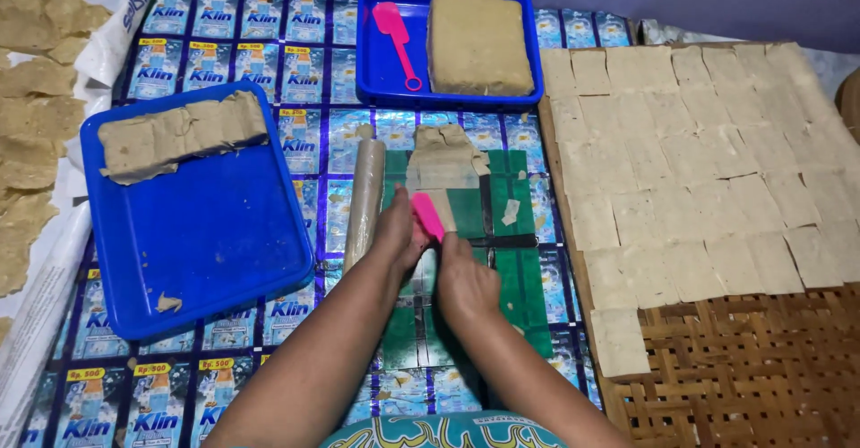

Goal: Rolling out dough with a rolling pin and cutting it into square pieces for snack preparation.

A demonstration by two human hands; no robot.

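Hands meet at frame centre over a green work sheet [515, 278] laid on the shiny sachet-print mat [296, 45]. Left hand [399, 233] has fingers curled together, clamped on a pink plastic scraper [428, 215], whose blade slants toward 11 o'clock. Right hand [466, 282] sits just beside it at 5 o'clock, fingers together and pressed flat down; cannot tell what is under the palm. Thin dough strip [445, 163] lies flat at 12 o'clock of both hands, its near end touching the scraper. Wooden rolling pin [365, 199] lies just beside the left hand at 10 o'clock, pointing roughly 12 to 6. Large blue tray [206, 251] at 9 o'clock holds a row of dough slabs [179, 134] along its far edge. Smaller blue tray [381, 72] at 12 o'clock holds a dough block [479, 43] and a second pink scraper [396, 40]. Woven rack [743, 367] at 3 o'clock carries cut dough squares [699, 161] in rows. Dried pieces [27, 125] lie at far 9 o'clock
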